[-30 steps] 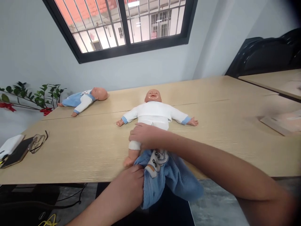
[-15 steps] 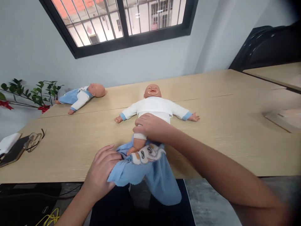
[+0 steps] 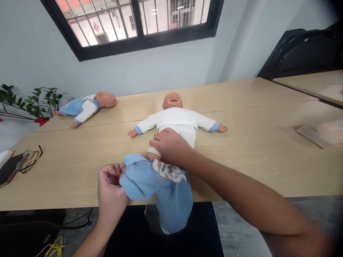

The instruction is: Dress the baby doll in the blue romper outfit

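A baby doll (image 3: 177, 116) lies face up on the table, arms spread, in a white top with blue cuffs. My right hand (image 3: 171, 147) is closed around the doll's lower leg, just above the ankle. Light blue fleece trousers (image 3: 150, 182) with a white animal face patch (image 3: 170, 171) hang over the front table edge. The doll's foot is hidden behind or inside the bunched trouser leg. My left hand (image 3: 111, 185), fingers curled, grips that bunched leg from the left. The other trouser leg dangles below the table top.
A second doll (image 3: 88, 106) in blue and white lies at the back left, near a plant (image 3: 32, 101). Glasses (image 3: 29, 160) and a dark phone-like object (image 3: 9, 169) lie at left. A flat clear packet (image 3: 321, 134) is at right. Dark folded chairs (image 3: 302, 53) stand behind.
My left hand has turned, curled its fingers and pulled the trouser leg up over the doll's foot, which was visible before. My right hand keeps hold of the leg.
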Motion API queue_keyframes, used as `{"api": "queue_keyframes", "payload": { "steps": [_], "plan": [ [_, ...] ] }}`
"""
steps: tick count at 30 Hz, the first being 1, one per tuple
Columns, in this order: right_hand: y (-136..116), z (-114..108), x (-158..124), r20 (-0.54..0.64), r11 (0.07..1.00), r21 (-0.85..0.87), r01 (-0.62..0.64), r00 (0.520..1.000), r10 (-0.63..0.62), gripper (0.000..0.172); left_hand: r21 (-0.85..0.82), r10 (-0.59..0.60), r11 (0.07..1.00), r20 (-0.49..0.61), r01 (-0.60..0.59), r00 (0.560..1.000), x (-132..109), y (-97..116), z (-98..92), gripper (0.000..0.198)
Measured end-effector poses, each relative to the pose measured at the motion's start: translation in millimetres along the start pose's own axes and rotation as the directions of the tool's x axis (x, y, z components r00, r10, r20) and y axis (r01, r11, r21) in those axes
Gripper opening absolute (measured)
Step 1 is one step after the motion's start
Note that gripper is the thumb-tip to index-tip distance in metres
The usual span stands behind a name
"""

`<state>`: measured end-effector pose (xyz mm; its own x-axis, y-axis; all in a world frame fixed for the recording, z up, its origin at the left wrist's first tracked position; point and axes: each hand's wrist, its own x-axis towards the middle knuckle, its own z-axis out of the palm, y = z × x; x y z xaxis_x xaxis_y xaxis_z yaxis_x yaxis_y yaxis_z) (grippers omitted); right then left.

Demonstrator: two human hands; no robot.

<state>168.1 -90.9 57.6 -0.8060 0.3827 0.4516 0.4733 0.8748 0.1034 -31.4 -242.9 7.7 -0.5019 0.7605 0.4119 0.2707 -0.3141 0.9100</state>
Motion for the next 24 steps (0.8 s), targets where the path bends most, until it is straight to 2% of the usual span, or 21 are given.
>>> {"api": "queue_keyframes", "payload": {
  "steps": [3,5,9,12,15,18,20,24],
  "plan": [
    [-4,0,-2,0.008,0.999,-0.042,-0.005,1.0,0.005,0.015,0.011,-0.038,0.999,0.005,0.038,0.999,-4,-1,-0.4,0.035],
    [-7,1,-3,0.037,0.998,-0.062,-0.019,0.999,0.021,0.014,0.0,-0.024,1.0,-0.049,0.024,0.999,-6,-4,0.5,0.032],
    [-13,2,-4,0.091,0.996,-0.047,-0.074,0.993,0.078,0.018,0.003,0.121,0.992,-0.204,-0.123,0.971,-7,-9,6.9,0.038],
    [-14,1,-3,0.115,0.993,0.024,-0.111,0.988,0.108,0.016,0.096,0.196,0.979,-0.184,-0.181,0.963,-3,-15,12.8,0.031],
    [-14,3,-3,0.093,0.987,0.058,-0.152,0.985,0.146,0.013,0.083,0.097,0.993,-0.16,-0.084,0.982,0,-19,17.6,0.023],
    [-11,10,-4,0.022,0.981,0.018,-0.191,0.981,0.191,0.015,0.017,0.02,1.0,-0.207,-0.017,0.978,2,-21,20.8,0.051],
    [-9,15,-4,-0.006,0.98,-0.016,-0.197,0.98,0.197,0.015,-0.033,0.009,0.999,-0.233,-0.017,0.973,2,-21,22.2,0.058],
    [-7,20,-5,-0.027,0.974,0.005,-0.227,0.974,0.227,0.012,-0.026,-0.009,1.0,-0.171,0.004,0.985,2,-21,25.5,0.042]
  ]
}}
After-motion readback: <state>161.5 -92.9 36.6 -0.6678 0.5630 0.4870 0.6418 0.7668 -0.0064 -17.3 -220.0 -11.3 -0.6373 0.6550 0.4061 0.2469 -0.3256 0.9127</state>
